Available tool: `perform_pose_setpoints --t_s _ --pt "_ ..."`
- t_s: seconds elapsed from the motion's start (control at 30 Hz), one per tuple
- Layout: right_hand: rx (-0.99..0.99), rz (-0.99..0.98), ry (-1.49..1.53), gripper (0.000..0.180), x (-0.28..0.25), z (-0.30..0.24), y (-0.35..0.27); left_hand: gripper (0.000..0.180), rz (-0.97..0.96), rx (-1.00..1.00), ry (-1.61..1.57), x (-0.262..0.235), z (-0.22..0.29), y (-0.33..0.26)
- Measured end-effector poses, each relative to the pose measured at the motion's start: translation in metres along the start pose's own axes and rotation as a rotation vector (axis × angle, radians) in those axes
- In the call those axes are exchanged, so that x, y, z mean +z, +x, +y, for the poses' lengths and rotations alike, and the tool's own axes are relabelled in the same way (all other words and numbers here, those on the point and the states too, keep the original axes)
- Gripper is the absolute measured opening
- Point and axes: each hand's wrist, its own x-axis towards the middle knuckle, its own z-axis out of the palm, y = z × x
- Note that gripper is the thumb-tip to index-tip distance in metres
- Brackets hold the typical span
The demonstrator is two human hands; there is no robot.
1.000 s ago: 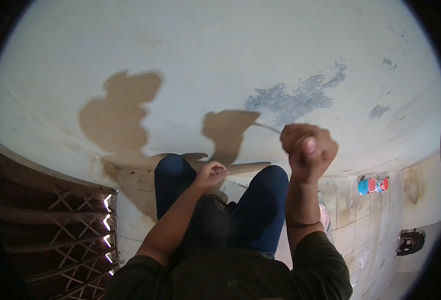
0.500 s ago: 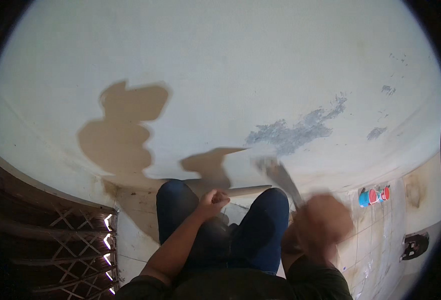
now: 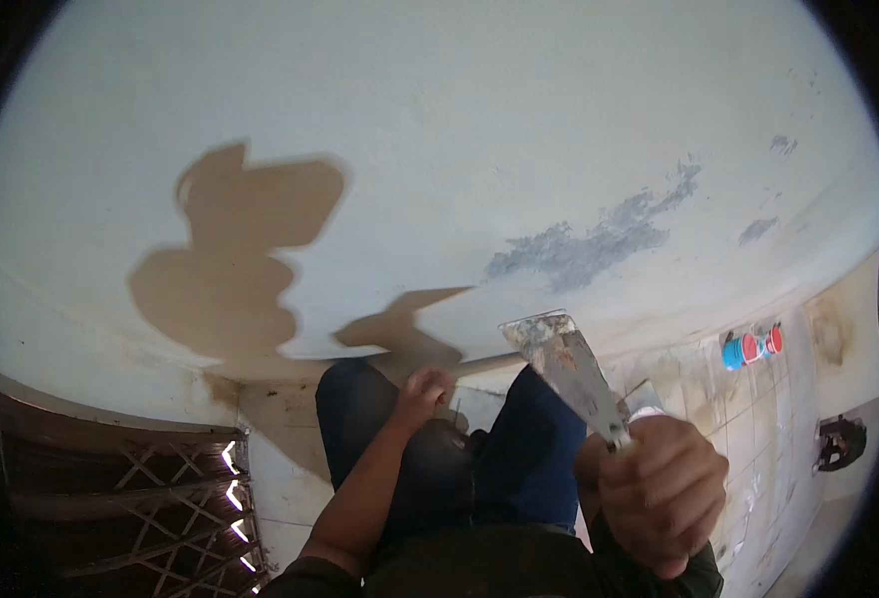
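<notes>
My right hand (image 3: 664, 488) is wrapped around the handle of a putty knife (image 3: 571, 374). Its metal blade widens toward the tip and is smeared with pale residue; the tip points up and left toward the wall. Above it, a rough grey patch (image 3: 594, 244) shows in the off-white wall (image 3: 439, 149). Whether the blade touches the wall I cannot tell. My left hand (image 3: 424, 392) is closed near my left knee, and what it holds, if anything, does not show.
Red and blue buckets (image 3: 748, 347) stand on the tiled floor (image 3: 753, 439) at the right. A dark object (image 3: 841, 444) lies farther right. At the lower left is a dark folding lattice gate (image 3: 140, 488). Shadows (image 3: 235, 259) fall across the wall.
My right hand has moved down and slightly right, and the putty knife's blurred blade is now sharp. The view has shifted a little. My left hand remains closed near the knee.
</notes>
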Motion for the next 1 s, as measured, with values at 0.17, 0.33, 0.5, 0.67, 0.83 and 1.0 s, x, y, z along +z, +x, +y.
perform_pose_setpoints --t_s 0.17,0.33,0.5,0.67,0.83,1.0 --pt "-0.513 -0.175 0.248 0.027 -0.018 0.008 0.003 0.022 -0.015 0.041 0.16 0.012 0.006 0.006" --pt "-0.341 -0.179 0.092 0.029 0.005 0.024 0.022 0.026 0.091 -0.032 0.049 -0.005 0.002 -0.005" --pt "0.034 -0.084 -0.151 0.03 0.01 -0.006 0.033 0.023 0.029 -0.019 0.042 0.006 0.009 0.005" --pt "-0.265 0.034 -0.025 0.04 0.012 -0.008 0.024 0.017 0.022 0.014 0.021 0.02 0.011 0.005" --pt "-0.836 -0.176 0.288 0.023 0.006 0.007 0.022 0.019 0.003 -0.026 0.022 0.006 -0.002 0.006" --pt "0.532 -0.621 -1.051 0.027 0.005 -0.027 0.061 0.02 -0.023 -0.015 0.009 0.016 0.003 0.014"
